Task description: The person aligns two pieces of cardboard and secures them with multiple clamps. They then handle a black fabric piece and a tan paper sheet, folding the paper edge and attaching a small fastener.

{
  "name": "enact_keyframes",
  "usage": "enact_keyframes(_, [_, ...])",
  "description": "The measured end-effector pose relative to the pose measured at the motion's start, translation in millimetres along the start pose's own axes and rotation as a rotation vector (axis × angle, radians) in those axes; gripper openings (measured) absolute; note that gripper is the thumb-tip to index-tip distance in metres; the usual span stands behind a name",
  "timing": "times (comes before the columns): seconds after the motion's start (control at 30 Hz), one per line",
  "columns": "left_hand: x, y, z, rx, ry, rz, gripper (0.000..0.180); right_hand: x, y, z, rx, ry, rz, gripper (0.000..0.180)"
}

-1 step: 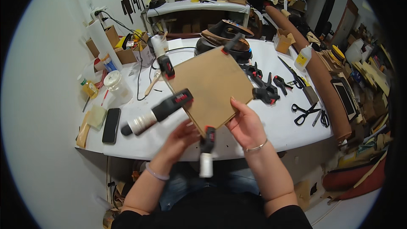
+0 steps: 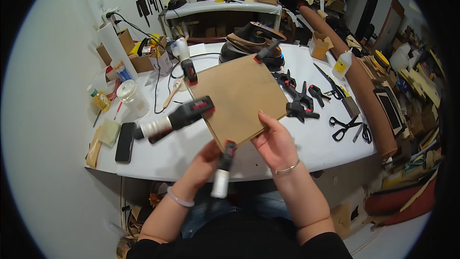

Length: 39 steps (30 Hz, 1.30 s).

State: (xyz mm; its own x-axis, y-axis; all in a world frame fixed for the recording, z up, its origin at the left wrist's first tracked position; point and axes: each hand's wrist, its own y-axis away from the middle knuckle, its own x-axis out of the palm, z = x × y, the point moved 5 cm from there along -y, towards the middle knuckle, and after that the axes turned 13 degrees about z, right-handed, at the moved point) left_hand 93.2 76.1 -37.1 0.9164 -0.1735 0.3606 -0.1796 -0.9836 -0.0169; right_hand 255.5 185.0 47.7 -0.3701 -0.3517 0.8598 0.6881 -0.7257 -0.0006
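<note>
A square tan board (image 2: 242, 98) is held tilted above the white table. My right hand (image 2: 278, 141) grips its lower right edge, thumb on top and fingers underneath. My left hand (image 2: 207, 157) is at the lower left edge, its fingers hidden behind the board. Black spring clamps with red tips bite the board's rim: a large clamp (image 2: 184, 113) with a white-wrapped handle on the left, another clamp (image 2: 189, 69) at the upper left, a third clamp (image 2: 225, 165) at the near corner. Black clamps without wrapping sit at the upper right corner (image 2: 267, 52) and right edge (image 2: 302, 111).
Loose spring clamps (image 2: 303, 95), black scissors (image 2: 344, 128) and a white glue bottle (image 2: 342, 64) lie to the right. Beyond the board stands an iron (image 2: 251, 43). At left are a phone (image 2: 125, 142), a white jar (image 2: 132, 97) and a brush (image 2: 172, 93). A brown roll (image 2: 354, 76) borders the table.
The board has turned slightly, and its near corner with the white-handled clamp has swung left. My left hand has moved in to the board's edge, its fingers passing behind it.
</note>
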Motion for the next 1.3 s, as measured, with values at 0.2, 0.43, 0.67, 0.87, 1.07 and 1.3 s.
enact_keyframes(0.2, [41.7,-16.1,-9.3,0.482,0.195,-0.049,0.066,30.9,-0.7,-61.9,-0.139,-0.167,-0.091,0.025])
enact_keyframes(0.43, [23.4,-18.1,-43.7,0.356,0.402,-0.364,0.037,48.3,15.2,-88.0,-0.231,0.327,0.128,0.030])
enact_keyframes(0.67, [-43.0,55.0,-104.8,0.465,0.444,-0.283,0.043,-20.0,47.6,-5.9,-0.146,1.486,0.378,0.029])
enact_keyframes(0.87, [-61.2,117.8,-89.9,0.381,0.329,-0.428,0.050,-114.1,-28.3,194.7,-0.400,2.721,-0.203,0.048])
enact_keyframes(1.07, [-57.7,140.8,-80.2,0.384,0.382,-0.463,0.051,-129.9,-52.8,201.7,-0.019,3.036,0.223,0.040])
enact_keyframes(1.3, [-82.0,168.2,-54.3,0.318,0.289,-0.577,0.044,-88.6,-40.4,140.9,-0.083,2.593,0.460,0.056])
